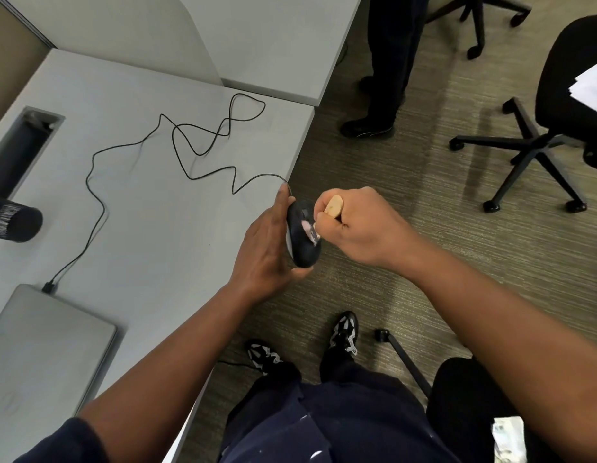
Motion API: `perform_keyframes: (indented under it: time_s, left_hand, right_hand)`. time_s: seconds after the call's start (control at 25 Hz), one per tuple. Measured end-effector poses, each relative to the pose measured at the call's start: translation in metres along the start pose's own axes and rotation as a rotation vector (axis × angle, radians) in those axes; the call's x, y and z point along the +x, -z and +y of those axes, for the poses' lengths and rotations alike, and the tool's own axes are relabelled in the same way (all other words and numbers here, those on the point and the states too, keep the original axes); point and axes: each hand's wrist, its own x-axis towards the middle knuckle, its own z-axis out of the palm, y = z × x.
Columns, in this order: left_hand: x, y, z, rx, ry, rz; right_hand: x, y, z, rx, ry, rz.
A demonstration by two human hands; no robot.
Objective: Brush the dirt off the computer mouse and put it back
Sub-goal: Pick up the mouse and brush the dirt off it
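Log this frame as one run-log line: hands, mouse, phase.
phase: brushing | left hand: holds mouse past desk edge | right hand: grips brush, tip on mouse | cable: on desk | put back: not yet

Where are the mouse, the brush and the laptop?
mouse point(299, 243): head view, its black back.
brush point(334, 206): head view, wooden handle end.
laptop point(40, 342): head view, closed grey lid.
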Motion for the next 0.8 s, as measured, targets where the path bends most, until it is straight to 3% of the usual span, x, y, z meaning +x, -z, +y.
perform_keyframes:
  time_s: [0.08,0.2,0.28,0.44,0.64,0.8]
  left_hand:
    - [0.0,0.001,-0.001,-0.003,-0.002,0.016]
    - [0.0,0.002,-0.001,-0.047,-0.018,0.029]
    - [0.0,0.002,0.0,-0.078,-0.016,0.029]
    - [-0.002,0.001,-0.002,-0.233,0.076,0.055]
    - [-0.01,-0.004,-0.011,-0.268,0.081,0.047]
    - [-0.011,-0.005,-0.009,-0.292,0.094,0.01]
  right_hand:
    - [-0.002,0.003,0.001,-0.007,-0.004,-0.016]
    - [-0.002,0.008,0.002,0.106,0.095,0.188]
    - [-0.001,0.01,0.002,0.131,0.125,0.231]
    - [-0.003,0.006,0.007,0.107,0.092,0.075]
    - [-0.012,0.019,0.016,0.067,0.088,-0.084]
    - [-0.009,0.019,0.015,0.154,0.109,0.172]
